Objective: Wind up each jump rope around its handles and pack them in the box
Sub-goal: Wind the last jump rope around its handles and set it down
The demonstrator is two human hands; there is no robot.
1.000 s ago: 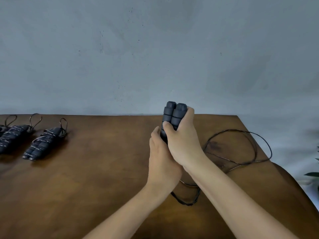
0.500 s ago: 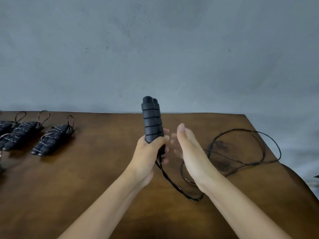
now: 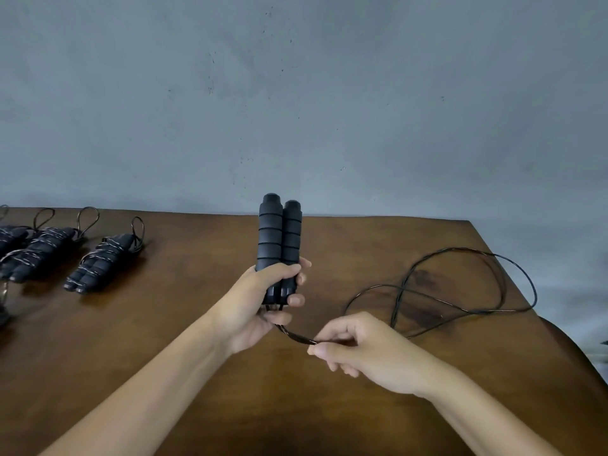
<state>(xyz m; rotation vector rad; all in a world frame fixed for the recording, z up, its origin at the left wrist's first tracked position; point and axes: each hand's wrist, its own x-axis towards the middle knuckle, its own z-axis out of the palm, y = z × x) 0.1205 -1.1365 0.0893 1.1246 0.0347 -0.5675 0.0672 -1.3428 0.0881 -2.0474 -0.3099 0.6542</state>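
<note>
My left hand (image 3: pixel 255 302) grips the lower ends of two black ribbed jump rope handles (image 3: pixel 279 236), held upright side by side above the brown table (image 3: pixel 184 327). Both strands of the thin black rope (image 3: pixel 460 284) leave the handles' bottoms and pass into my right hand (image 3: pixel 362 348), which pinches them between thumb and fingers just below and right of the handles. Beyond that hand the rope lies in loose loops on the table's right side. No box is in view.
Several wound jump ropes lie at the table's far left, the nearest bundle (image 3: pixel 102 263) beside another bundle (image 3: pixel 39 253), each with a small loop sticking out. A grey wall rises behind the table. The table's right edge runs close to the loose rope.
A second ago both hands clasped the handles together. My right hand let go, dropped down and to the right, and pinched the rope. The left hand now holds the handles alone, upright.
</note>
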